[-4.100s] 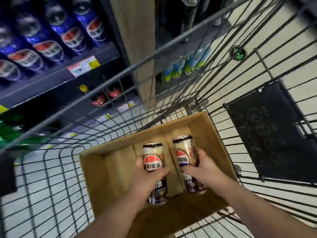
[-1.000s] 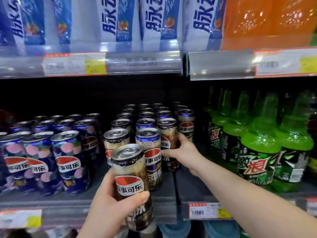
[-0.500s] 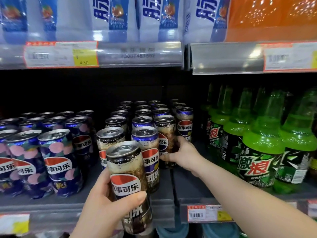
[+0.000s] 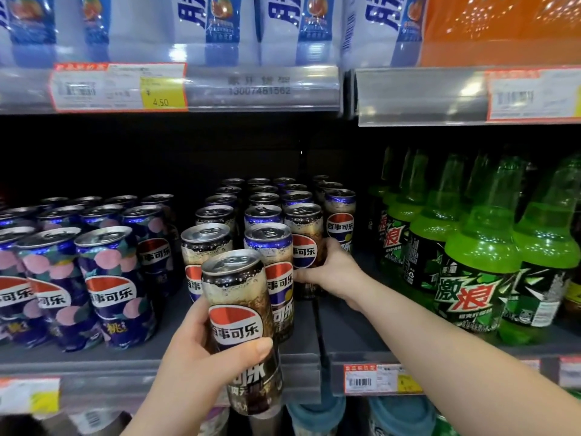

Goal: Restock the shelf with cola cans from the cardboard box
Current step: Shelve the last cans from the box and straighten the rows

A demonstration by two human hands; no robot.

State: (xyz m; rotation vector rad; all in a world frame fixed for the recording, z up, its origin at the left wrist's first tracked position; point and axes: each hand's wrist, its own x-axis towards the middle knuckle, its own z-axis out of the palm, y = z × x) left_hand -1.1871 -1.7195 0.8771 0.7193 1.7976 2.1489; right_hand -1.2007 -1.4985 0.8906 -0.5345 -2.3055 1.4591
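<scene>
- The step in hand is the placing. Each of the 2 hands carries 1 can at the shelf (image 4: 94,365), and the cardboard box is not in view.
- The right hand (image 4: 333,273) reaches into the middle block of cans. Its fingers and thumb are curled round the lower part of a cola can (image 4: 305,243).
- This can stands upright at the front of a column on the right side of the block, touching or almost touching its neighbours. I cannot tell if its base already rests on the shelf, because the hand and the can beside it hide the bottom.
- The left hand (image 4: 195,357) grips a second cola can (image 4: 237,309) round the middle. It holds the can upright in front of the shelf edge, before the 2 front cans of the block. The lower end of this can hangs below the level of the shelf floor.
- The peach-patterned cans (image 4: 110,278) stand to the left of the block. The green bottles (image 4: 471,278) stand to the right, near the right forearm.
- I think the next move asks the right hand to set its can down fully. It should then let go and draw straight back, so that it pushes neither the slim cans nor the bottles.
- After that the second cola can must be lifted over the front lip and put down in a free front place. Some bare shelf floor seems to show in front of the right column.
- The cans are tall and narrow, so a sideways push could tip a row.
</scene>
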